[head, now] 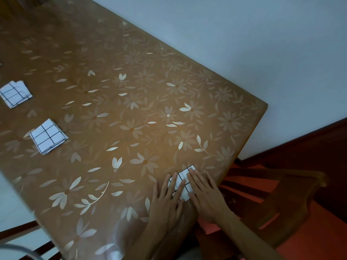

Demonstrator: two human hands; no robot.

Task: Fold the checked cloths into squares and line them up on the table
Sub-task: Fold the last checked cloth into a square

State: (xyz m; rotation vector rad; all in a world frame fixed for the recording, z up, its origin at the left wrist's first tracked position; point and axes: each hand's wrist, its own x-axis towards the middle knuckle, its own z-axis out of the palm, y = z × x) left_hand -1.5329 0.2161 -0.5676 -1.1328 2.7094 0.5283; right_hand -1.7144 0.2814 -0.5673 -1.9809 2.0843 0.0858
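A small white cloth with black checks [183, 178] lies folded near the table's right front edge. My left hand [167, 199] and my right hand [204, 196] both lie flat on it, fingers spread, pressing it down and hiding most of it. Two more folded checked squares rest at the left: one [47, 136] in the middle left, another [15, 93] farther back by the frame edge.
The table [131, 91] has a brown cover with a pale flower pattern. A white wall runs along its far side. A wooden chair [281, 203] and red-brown floor lie to the right, beyond the table's edge.
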